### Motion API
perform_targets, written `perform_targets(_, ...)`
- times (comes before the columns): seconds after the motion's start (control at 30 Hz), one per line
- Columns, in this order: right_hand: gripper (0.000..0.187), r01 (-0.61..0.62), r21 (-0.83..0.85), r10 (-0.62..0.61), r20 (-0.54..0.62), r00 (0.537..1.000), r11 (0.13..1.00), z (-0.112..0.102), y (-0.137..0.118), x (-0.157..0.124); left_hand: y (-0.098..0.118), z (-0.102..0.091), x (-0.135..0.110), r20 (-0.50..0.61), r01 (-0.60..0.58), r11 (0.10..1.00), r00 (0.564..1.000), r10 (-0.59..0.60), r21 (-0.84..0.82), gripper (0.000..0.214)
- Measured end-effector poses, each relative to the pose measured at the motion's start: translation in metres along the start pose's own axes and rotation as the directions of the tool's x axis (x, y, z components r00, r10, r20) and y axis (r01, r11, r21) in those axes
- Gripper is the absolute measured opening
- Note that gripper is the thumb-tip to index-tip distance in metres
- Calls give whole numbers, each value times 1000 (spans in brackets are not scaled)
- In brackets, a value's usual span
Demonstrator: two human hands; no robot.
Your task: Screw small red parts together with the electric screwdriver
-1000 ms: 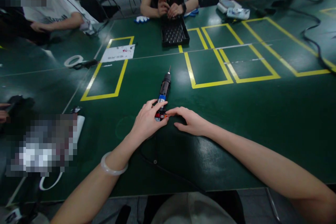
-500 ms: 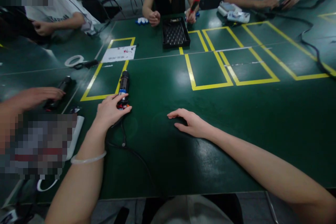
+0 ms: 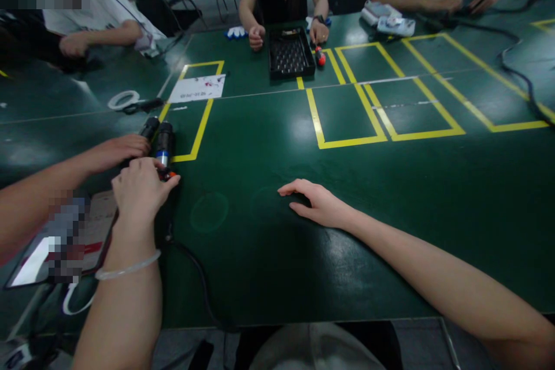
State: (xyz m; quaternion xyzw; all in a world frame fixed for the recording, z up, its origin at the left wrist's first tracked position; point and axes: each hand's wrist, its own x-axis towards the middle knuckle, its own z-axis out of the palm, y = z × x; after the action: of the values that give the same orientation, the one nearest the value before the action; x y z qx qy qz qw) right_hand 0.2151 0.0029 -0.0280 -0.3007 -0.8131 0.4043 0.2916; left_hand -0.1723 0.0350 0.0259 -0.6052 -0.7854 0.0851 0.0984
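Observation:
My left hand (image 3: 139,191) is closed around the rear end of a black electric screwdriver (image 3: 163,143) with a blue band and a red-orange switch. The tool lies on the green table (image 3: 269,243) at the left, its cable (image 3: 195,277) trailing toward the front edge. Right beside it a co-worker's hand (image 3: 124,147) holds a second black screwdriver (image 3: 148,127). My right hand (image 3: 314,202) rests on the table near the middle, palm down, fingers loosely spread, holding nothing.
Yellow tape rectangles (image 3: 347,110) mark the table. A black tray (image 3: 289,55) stands at the far side before a seated person. A white tape roll (image 3: 122,99) and a paper sheet (image 3: 197,88) lie at the left. A black cable (image 3: 518,75) runs along the right.
My left hand has dragged the screwdriver from the table's middle far to the left, next to the co-worker's tool. My right hand let go of it and has stayed in place.

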Motion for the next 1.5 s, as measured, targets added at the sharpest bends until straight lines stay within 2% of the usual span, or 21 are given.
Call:
perform_targets(0.17, 34, -12, 3, 12, 1, 1000, 1000, -1, -2, 0, 4, -10, -5, 94, 20, 999, 995, -25, 47, 55)
perform_targets(0.43, 31, -5, -18, 5, 12, 1000, 1000, -1, -1, 1, 3, -15, -9, 68, 137, 991, 988, -136, -12, 47)
perform_targets(0.5, 30, -7, -22, 8, 9, 1000, 1000, -1, -1, 1, 4, -14, -8, 18, 147, 987, 989, -146, -70, 46)
perform_targets(0.57, 30, -11, -23, 11, 8, 1000, 1000, -1, -1, 1, 10, -11, -8, -50, 133, 953, 987, -152, -271, 44)
perform_targets(0.6, 29, -13, -22, 13, 7, 1000, 1000, -1, -1, 2, 16, -9, -8, -63, 96, 892, 988, -138, -443, 43)
perform_targets(0.63, 29, -12, -20, 12, 7, 1000, 1000, -1, -2, 2, 24, -6, -10, -53, 44, 774, 994, -100, -632, 43)
perform_targets(0.67, 29, -11, -18, 11, 5, 1000, 1000, -1, -2, 2, 34, -4, -12, -25, 2, 604, 999, -37, -797, 42)
perform_targets(0.73, 29, -9, -12, 9, 2, 1000, 1000, -1, -1, 2, 58, -1, -21, 51, 13, 249, 988, 147, -968, 43)
perform_targets(0.77, 29, -10, -6, 10, 0, 1000, 1000, -1, -1, 2, 70, -1, -27, 88, 54, 148, 968, 237, -987, 43)
perform_targets(0.83, 29, -15, 13, 15, -7, 1000, 1000, 0, 1, 3, 92, -3, -41, 148, 122, 89, 909, 390, -988, 43)
perform_targets(0.97, 28, -33, 64, 34, -19, 999, 997, 2, 2, 4, 122, -9, -66, 171, 149, 86, 800, 575, -985, 42)
perform_targets(1.07, 26, -39, 76, 41, -27, 999, 996, 2, 2, 4, 132, -10, -76, 162, 164, 56, 762, 627, -985, 39)
perform_targets(1.17, 21, -34, 59, 35, -26, 999, 998, 1, 2, 5, 136, -10, -79, 150, 150, 55, 754, 639, -987, 37)
perform_targets(1.27, 14, -14, 76, 16, -26, 1000, 997, 0, 2, 5, 138, -13, -82, 67, 10, 93, 766, 639, -996, 34)
perform_targets(1.33, 11, -18, 99, 21, -29, 999, 995, 1, 2, 5, 139, -17, -87, -55, -191, 146, 768, 638, -971, 29)
perform_targets(1.43, 13, -49, 103, 52, -26, 998, 993, 1, 0, 6, 143, -22, -97, -268, -516, 213, 703, 659, -829, 23)
perform_targets(1.5, 13, -56, 103, 58, -20, 998, 993, 0, -1, 5, 145, -24, -102, -362, -652, 238, 646, 672, -720, 22)
